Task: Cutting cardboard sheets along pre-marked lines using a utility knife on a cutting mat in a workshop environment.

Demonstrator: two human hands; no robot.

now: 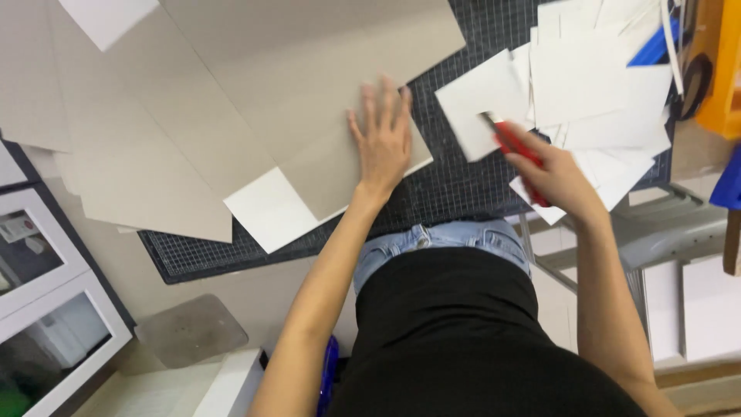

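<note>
Grey board (309, 100) under flat left hand (384, 143); right hand (557, 176) grips red cutter (515, 147).

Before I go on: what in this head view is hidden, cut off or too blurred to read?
- Red cutter: its rear is wrapped by the right hand; the blade tip is blurred.
- Grey board: cut off by the top edge; the left hand covers part of it.
- Cutting mat: largely under the boards and white sheets.
- Orange item: cut off at the right edge.

Craft workshop, gridded cutting mat (455, 185), grey board sheets (255, 85), white paper offcuts (594, 77)
</note>
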